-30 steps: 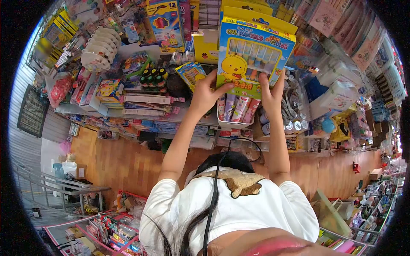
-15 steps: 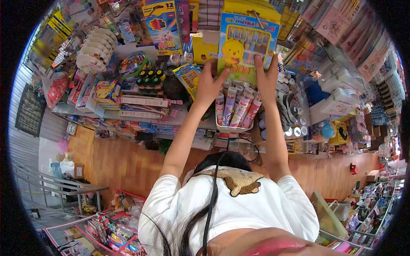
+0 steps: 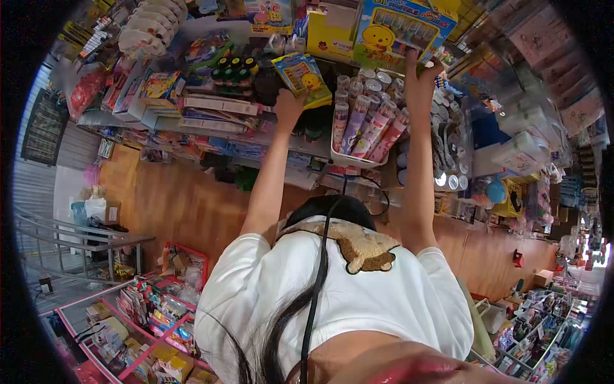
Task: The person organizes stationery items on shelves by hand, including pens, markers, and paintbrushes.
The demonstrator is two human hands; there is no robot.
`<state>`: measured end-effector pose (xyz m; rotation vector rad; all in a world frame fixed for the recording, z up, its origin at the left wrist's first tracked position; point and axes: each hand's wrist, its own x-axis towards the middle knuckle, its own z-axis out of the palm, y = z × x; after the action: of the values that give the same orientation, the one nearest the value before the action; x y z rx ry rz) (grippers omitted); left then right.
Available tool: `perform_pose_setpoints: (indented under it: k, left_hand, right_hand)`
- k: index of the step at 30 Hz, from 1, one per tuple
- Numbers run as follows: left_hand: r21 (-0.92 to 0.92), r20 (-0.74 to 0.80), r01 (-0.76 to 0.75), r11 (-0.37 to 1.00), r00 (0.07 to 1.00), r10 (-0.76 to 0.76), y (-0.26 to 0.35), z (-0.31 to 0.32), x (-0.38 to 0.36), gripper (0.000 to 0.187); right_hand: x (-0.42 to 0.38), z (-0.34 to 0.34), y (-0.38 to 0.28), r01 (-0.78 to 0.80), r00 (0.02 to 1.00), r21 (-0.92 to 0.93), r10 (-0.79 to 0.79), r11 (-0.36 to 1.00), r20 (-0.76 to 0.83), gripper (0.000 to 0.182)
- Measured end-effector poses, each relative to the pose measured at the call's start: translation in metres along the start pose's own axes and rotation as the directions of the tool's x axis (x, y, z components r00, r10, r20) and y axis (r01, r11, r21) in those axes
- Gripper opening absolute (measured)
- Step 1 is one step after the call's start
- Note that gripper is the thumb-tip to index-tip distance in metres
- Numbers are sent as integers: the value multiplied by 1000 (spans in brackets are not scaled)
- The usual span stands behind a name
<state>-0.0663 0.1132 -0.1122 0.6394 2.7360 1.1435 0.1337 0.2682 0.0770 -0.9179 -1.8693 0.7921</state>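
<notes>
My right hand (image 3: pixel 422 80) grips the lower right part of a blue and yellow oil pastel box (image 3: pixel 377 40) with a chick on it, thumb on the front. At the lower edge of a smaller blue and yellow packet (image 3: pixel 304 73), also with a chick, is my left hand (image 3: pixel 291 107), its fingers closed on that edge. Between my arms stands a white basket (image 3: pixel 355 160) of upright printed tubes (image 3: pixel 377 125) in purple, pink and red. Behind the pastel box and packet is a yellow carton (image 3: pixel 330 37).
Dark-capped bottles (image 3: pixel 233 73) and stacked flat boxes (image 3: pixel 220 105) fill the shelf on the left. Clear-lidded containers (image 3: pixel 451 182) and wrapped goods crowd the right. White moulded packaging (image 3: pixel 150 25) hangs at upper left. Wooden floor (image 3: pixel 173 185) shows below the shelf edge.
My left hand has left the oil pastel box and moved down left to the small packet. My right hand stays on the box, which now appears higher and further right as the view shifted.
</notes>
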Motion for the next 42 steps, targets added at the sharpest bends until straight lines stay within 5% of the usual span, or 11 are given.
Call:
perform_pose_setpoints:
  k: [3,7,12,14,17,20,22,24,31,34,42]
  left_hand:
    - [5,-1,-17,1000,1000,17,6,-14,-8,68]
    - [-97,31,15,995,999,-12,-5,-26,-9,52]
    - [-615,116,113,780,992,-53,32,-100,-88,37]
    - [-713,146,53,700,986,74,13,-99,-101,44]
    - [-834,65,-141,533,935,348,36,-119,-133,45]
    - [-794,35,-308,524,838,545,88,-146,-155,44]
    - [-864,76,-228,450,823,562,110,-151,-163,46]
    - [-889,65,-225,398,799,598,131,-154,-166,47]
    - [-878,-52,-351,324,744,666,167,-140,-154,48]
    - [-889,44,-264,373,763,644,169,-133,-141,50]
    - [-657,-69,-407,635,871,486,138,-92,-91,44]
  right_hand:
    - [-8,-2,19,130,991,27,-129,991,-40,63]
    - [-43,-21,17,-27,999,225,33,974,-25,49]
    - [-91,-19,45,166,984,70,-160,984,-84,37]
    - [-110,-17,34,-44,974,163,6,986,228,33]
    - [-132,-8,-5,-8,891,310,-134,951,434,34]
    - [-143,-19,-43,125,884,415,-291,901,367,35]
    - [-138,-30,-54,303,906,327,-377,895,193,35]
    - [-136,-45,-62,185,945,398,-274,899,178,30]
    - [-106,-57,-62,229,955,425,-287,876,78,33]
    - [-95,-49,-54,215,956,445,-280,869,84,35]
    - [-28,-16,-20,248,965,213,-260,945,28,41]
